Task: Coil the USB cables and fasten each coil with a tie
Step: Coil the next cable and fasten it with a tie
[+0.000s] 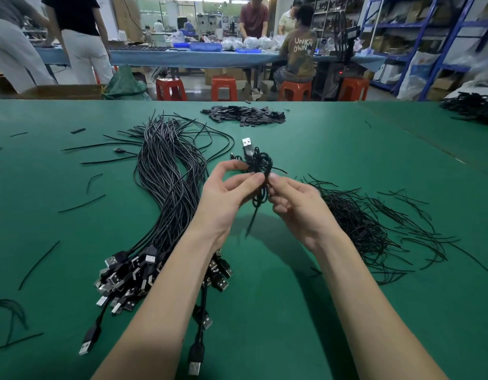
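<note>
Above the green table [292, 311] I hold a small coiled black USB cable [259, 163], its silver plug [247, 142] pointing up and away. My left hand [226, 193] pinches the coil from the left. My right hand [295, 198] pinches it from the right, where a thin black tie [252, 218] hangs down from the coil. A big bundle of uncoiled USB cables [169, 193] lies on the left, plugs toward me. A heap of loose black ties [369, 223] lies on the right.
A pile of small black flat pieces [245, 115] sits at the far middle of the table. Stray ties are scattered on the left [81, 204]. More black cables lie at the far right edge [473, 105]. People work at a blue table behind, by red stools.
</note>
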A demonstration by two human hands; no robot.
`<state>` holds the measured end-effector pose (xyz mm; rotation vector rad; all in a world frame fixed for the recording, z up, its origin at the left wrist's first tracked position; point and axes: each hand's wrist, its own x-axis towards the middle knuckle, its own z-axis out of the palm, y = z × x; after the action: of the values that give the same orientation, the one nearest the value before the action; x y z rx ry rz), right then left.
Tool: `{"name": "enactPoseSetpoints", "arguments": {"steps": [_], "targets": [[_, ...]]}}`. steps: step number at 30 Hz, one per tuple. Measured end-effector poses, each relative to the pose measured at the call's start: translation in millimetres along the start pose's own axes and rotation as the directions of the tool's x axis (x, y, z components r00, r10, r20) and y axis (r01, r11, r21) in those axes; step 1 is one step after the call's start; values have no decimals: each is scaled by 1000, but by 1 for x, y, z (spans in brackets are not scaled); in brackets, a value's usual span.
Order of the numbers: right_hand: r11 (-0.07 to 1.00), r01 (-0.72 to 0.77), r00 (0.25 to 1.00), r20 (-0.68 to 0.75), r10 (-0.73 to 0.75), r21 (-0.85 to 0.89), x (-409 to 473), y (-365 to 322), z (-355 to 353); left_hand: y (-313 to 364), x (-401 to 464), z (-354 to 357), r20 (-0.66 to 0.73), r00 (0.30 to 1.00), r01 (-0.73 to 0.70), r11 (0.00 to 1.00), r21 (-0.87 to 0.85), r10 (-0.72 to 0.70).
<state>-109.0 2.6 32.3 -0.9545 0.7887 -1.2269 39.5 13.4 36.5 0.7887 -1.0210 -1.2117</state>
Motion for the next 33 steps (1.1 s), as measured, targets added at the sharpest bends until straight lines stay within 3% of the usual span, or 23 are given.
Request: {"name": "enactPoseSetpoints", "arguments": {"steps": [2,3,4,5,7,8,9,11,13,14,18,21,23,24,25,26,27,28,29,30,31,32,33], "targets": [[861,-340,940,125,316,379,0,-2,-3,-3,-2,0,67,975,-223,938,266,212],[770,-430,901,172,398,472,0,-2,-4,-5,-3,0,104,953,-301,881,366,283],[736,-468,880,185,437,489,0,-3,-5,-7,-4,0,127,941,-338,840,424,314],[779,-457,887,154,436,429,-1,-3,-5,-9,-4,0,126,943,-330,835,439,307],[953,-297,955,7,297,65,-1,-5,-4,-11,-3,0,35,980,-196,911,363,197],[969,-147,989,-50,140,-199,-1,-6,-3,-11,-2,0,-40,993,-97,953,287,113],[897,9,998,-54,-36,-443,-1,-8,-2,-10,0,-1,-108,994,1,980,198,21],[594,306,932,108,-345,-744,0,-10,-4,-6,3,-4,-165,977,139,990,9,-136],[316,471,837,305,-454,-824,-1,-8,-7,-3,5,-8,-147,963,210,971,-114,-226],[236,498,810,351,-470,-834,-1,-7,-8,-2,5,-9,-124,959,238,961,-141,-255],[125,547,725,393,-566,-828,-1,-6,-13,-2,4,-9,-42,947,311,940,-143,-320],[214,536,733,325,-598,-816,-2,-4,-11,-2,4,-9,-32,955,288,945,-156,-296],[493,440,825,122,-552,-750,-1,1,-2,-4,3,-8,-36,979,196,973,-123,-201],[702,321,901,-23,-433,-635,-1,1,4,-6,3,-8,-51,991,120,991,-66,-123],[893,141,966,-139,-219,-428,-1,0,10,-7,2,-7,-65,997,33,999,18,-31],[987,-78,986,-158,55,-141,-2,-2,14,-7,2,-7,-63,996,-48,994,100,55],[961,-256,959,-94,266,109,-3,-4,15,-7,1,-7,-51,993,-101,983,153,110],[910,-347,931,-34,364,228,-3,-5,13,-7,2,-7,-40,993,-105,981,164,113],[905,-369,925,-7,379,213,-3,-5,12,-5,2,-8,-38,997,-62,988,139,68],[951,-304,952,-23,306,59,-3,-5,9,-4,3,-8,-47,999,14,996,89,-10],[967,-153,988,-59,144,-205,-3,-5,5,-3,3,-9,-63,993,102,994,23,-101],[875,37,995,-64,-78,-482,-5,-6,3,-3,4,-9,-81,979,182,982,-47,-186],[704,218,956,5,-292,-676,-4,-8,-1,-3,4,-9,-93,963,242,964,-105,-252]]}}
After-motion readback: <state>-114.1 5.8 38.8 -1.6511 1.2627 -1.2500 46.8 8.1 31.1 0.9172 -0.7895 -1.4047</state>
